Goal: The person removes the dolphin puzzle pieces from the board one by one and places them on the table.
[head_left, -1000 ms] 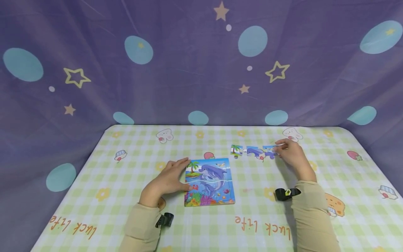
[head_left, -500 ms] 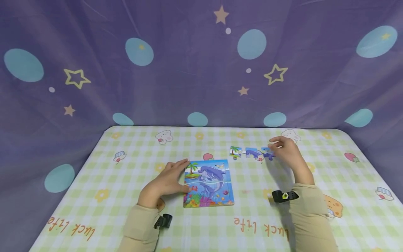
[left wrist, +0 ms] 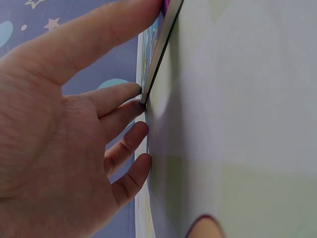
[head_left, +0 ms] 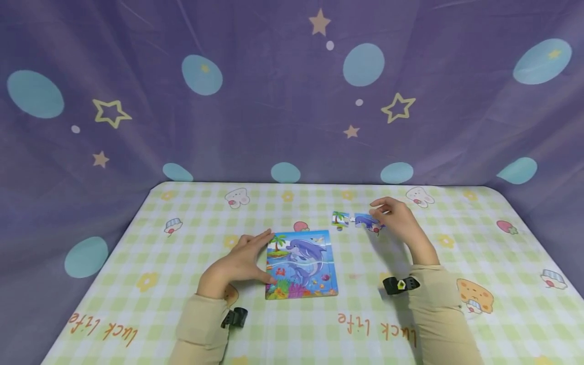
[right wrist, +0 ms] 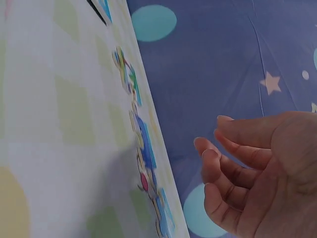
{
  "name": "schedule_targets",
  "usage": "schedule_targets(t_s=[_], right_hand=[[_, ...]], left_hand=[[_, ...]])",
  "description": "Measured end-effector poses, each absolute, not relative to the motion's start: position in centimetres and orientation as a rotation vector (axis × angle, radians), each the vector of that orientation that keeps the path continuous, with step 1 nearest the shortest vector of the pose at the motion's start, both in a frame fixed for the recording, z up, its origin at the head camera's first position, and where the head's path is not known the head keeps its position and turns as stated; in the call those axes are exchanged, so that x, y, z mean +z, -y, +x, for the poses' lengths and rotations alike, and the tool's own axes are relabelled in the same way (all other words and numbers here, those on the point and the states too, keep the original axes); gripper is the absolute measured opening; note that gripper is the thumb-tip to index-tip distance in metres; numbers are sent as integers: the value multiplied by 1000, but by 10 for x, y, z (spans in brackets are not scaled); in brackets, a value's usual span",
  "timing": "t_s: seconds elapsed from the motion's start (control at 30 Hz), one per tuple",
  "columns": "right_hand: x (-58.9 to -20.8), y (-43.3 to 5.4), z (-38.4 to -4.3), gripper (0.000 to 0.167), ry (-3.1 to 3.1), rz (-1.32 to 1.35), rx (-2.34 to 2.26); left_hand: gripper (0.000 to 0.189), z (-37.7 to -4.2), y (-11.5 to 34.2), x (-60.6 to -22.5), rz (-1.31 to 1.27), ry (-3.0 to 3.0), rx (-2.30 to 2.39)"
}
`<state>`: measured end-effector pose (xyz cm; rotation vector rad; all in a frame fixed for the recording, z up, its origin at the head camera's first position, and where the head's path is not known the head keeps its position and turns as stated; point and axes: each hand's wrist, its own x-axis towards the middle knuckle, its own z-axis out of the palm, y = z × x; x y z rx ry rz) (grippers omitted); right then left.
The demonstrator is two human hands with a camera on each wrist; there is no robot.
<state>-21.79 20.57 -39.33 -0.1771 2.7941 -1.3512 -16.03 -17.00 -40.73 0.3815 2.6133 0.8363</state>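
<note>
My left hand (head_left: 239,261) rests at the left side of a square dolphin jigsaw puzzle (head_left: 303,266). In the left wrist view the thumb lies over the puzzle's edge (left wrist: 161,52), and the straight index and middle fingertips touch its far corner. My right hand (head_left: 401,223) hovers over a row of loose puzzle pieces, fingers loosely bent and holding nothing. A palm-tree piece (head_left: 338,218) and a dolphin-head piece (head_left: 363,221) show left of it. The third piece (right wrist: 166,210) is hidden by the hand in the head view but visible on the table in the right wrist view.
The table wears a green-and-white checked cloth (head_left: 182,263) with printed cartoons. Behind its far edge hangs a purple curtain (head_left: 255,126) with stars and blue ovals. Black camera straps sit at both wrists, over beige sleeves (head_left: 440,304).
My right hand has moved left along the row, from beside the right-hand piece to over it, covering it from the head camera. The left hand stays at the puzzle's edge.
</note>
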Motion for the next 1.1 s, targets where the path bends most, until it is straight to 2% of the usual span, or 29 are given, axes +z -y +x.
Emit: schedule_targets(t_s=[0.37, 1.1], right_hand=[[-391, -176, -215, 29, -2718, -292, -1470], [-396, -130, -210, 25, -2589, -309, -1642]], left_hand=[[111, -160, 170, -407, 384, -2614, 828], [110, -160, 169, -406, 411, -2625, 801]])
